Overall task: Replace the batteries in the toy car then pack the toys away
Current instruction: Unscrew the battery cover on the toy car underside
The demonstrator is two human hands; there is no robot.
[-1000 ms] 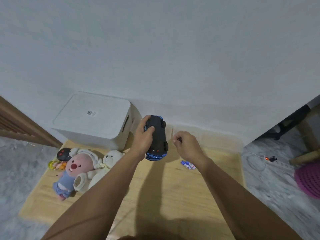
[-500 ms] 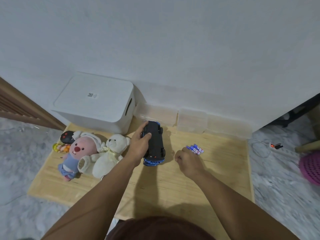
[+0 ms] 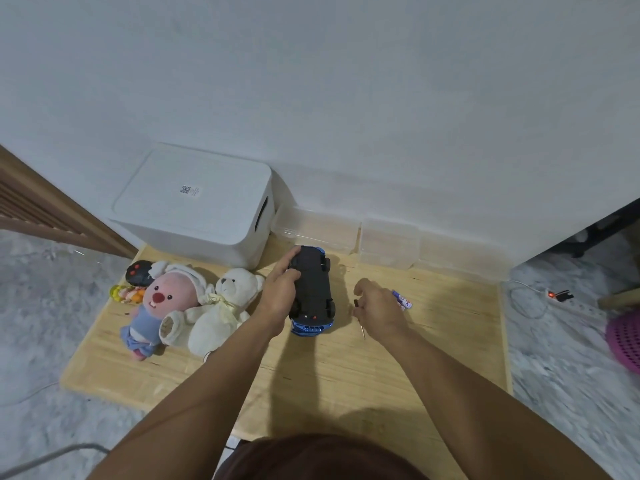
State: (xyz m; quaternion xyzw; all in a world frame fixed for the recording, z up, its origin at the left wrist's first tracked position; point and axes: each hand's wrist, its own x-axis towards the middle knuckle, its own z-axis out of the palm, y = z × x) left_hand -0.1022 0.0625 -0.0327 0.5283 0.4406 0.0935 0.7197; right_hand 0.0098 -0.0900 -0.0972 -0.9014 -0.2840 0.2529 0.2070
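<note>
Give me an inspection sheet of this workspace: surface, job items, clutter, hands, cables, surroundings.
Surface: low wooden board on a marbled floor, against a white wall.
Job's things: toy car upside down on the board; batteries beside the right hand; white storage box, lid on, at the back left.
Clutter: pink plush, white teddy bear, a black toy behind them; clear tubs along the wall.
Hands: left hand grips the car's side; right hand holds a thin screwdriver.
Cables: power strip with a red light, on the floor at the right; a cord at the lower left.
Surroundings: wooden door, left; pink basket, right.
</note>
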